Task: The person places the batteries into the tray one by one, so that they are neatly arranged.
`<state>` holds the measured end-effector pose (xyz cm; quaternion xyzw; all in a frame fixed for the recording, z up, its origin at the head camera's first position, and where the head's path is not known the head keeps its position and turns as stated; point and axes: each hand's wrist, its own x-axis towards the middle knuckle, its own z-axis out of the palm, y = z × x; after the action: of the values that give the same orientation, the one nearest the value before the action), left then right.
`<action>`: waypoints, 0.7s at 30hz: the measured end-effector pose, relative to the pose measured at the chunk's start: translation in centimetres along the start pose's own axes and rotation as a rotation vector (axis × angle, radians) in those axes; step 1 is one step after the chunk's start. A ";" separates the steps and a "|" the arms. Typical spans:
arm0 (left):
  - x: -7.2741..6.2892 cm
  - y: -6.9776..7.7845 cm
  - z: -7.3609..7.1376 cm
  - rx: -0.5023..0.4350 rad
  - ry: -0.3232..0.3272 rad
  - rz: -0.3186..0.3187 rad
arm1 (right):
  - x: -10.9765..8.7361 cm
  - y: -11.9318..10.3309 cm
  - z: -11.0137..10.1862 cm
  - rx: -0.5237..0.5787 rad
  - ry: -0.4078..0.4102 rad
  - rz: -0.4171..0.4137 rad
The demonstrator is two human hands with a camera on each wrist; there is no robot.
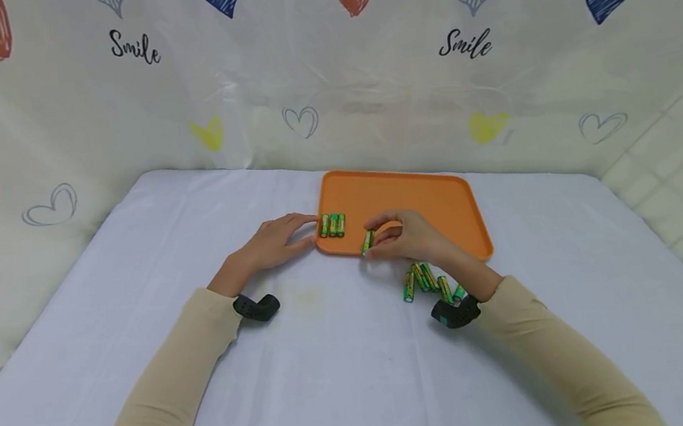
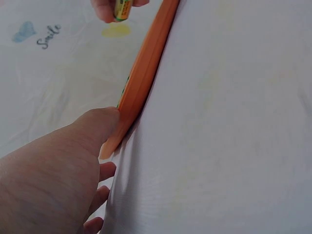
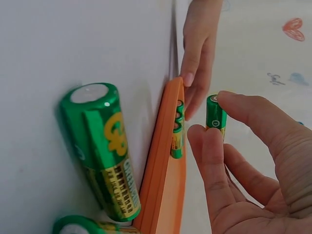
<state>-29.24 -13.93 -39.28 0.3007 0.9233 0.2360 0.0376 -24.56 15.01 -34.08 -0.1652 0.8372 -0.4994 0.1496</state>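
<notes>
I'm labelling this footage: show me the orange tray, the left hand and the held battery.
Orange tray (image 1: 410, 189), head view, bare floor.
Left hand (image 1: 276, 242), head view, back of the hand.
Held battery (image 3: 216, 112), right wrist view, green side.

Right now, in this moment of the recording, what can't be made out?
Head view: one loose battery is partly covered by the black wrist device.
Head view: print on the three tray batteries is too small to read.
Left wrist view: the right hand and held battery are cut off by the top edge.
Right wrist view: the lowest battery is cut off by the bottom edge.
</notes>
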 end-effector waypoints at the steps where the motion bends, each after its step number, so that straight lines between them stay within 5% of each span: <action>1: 0.0 0.0 0.0 0.003 0.001 0.000 | 0.2 0.0 0.0 0.005 0.000 0.000; 12: 0.1 -0.1 0.1 0.003 0.005 -0.016 | 2.0 -0.3 0.3 0.024 0.014 0.072; 21: 0.1 -0.1 0.1 -0.004 0.003 -0.004 | 3.3 -0.2 -0.2 0.068 -0.011 0.046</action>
<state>-29.35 -13.95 -39.40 0.2985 0.9234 0.2384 0.0372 -27.57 13.65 -34.13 -0.1432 0.8226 -0.5230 0.1712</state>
